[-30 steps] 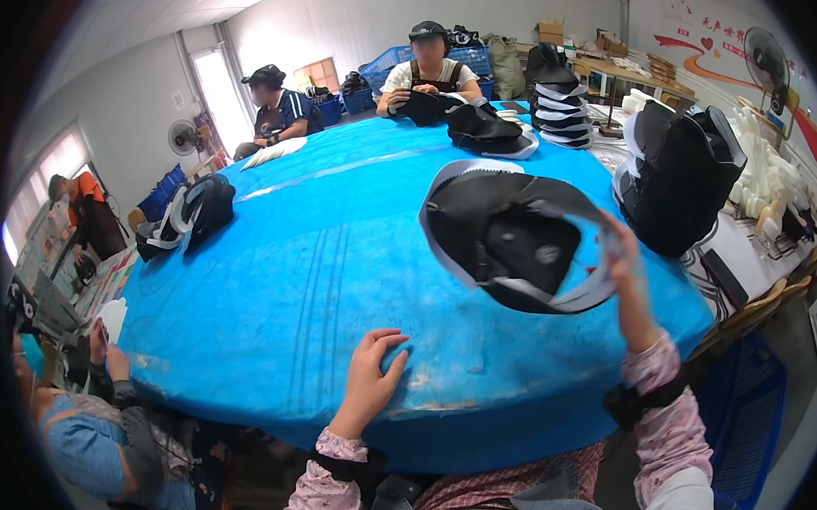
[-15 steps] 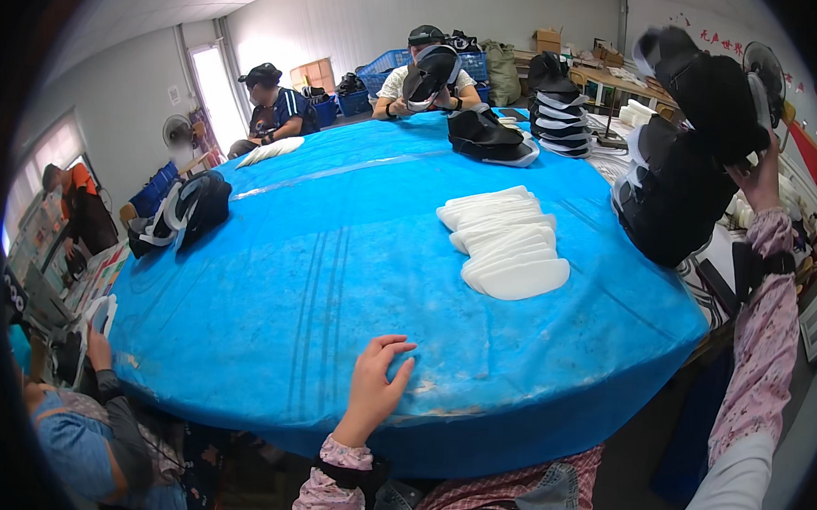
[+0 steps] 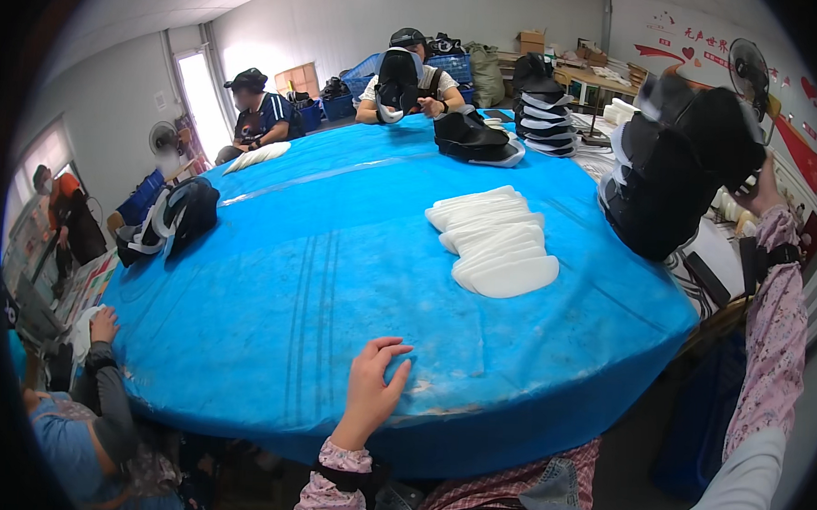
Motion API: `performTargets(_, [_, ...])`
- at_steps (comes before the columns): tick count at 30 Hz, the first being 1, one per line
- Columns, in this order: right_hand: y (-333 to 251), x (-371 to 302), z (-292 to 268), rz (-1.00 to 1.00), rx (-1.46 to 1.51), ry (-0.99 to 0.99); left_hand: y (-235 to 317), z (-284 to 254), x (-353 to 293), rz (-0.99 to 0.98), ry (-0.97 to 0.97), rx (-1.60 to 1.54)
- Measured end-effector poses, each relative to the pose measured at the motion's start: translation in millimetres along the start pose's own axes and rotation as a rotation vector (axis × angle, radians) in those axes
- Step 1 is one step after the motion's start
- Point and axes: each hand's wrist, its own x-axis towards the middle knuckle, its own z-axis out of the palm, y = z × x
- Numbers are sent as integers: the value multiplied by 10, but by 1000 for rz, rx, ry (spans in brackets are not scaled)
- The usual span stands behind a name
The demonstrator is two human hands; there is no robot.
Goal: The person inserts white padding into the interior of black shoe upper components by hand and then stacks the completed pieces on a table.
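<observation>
Pads (image 3: 495, 245), white, flat and rounded, lie fanned on your blue-covered bench (image 3: 241, 330). Your right hand (image 3: 763, 187), arm stretched forward, grasps the edge of a curved black fabric piece (image 3: 722, 127) at the black stack's (image 3: 653, 197) top; your left hand (image 3: 375, 381) is empty, fingers loosely bent.

Pad pile (image 3: 498, 245) on table (image 3: 223, 329) — stacked fabric pieces (image 3: 653, 193) right, left hand (image 3: 373, 381) before it.
</observation>
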Motion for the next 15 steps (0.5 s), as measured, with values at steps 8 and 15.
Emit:
performTargets(8, [190,250,-180,-322,-606,56,13,103,59,70,-22,-2])
performTargets(15, [556,200,420,-1689,-969,319,-38,-20,-61,-35,11,14])
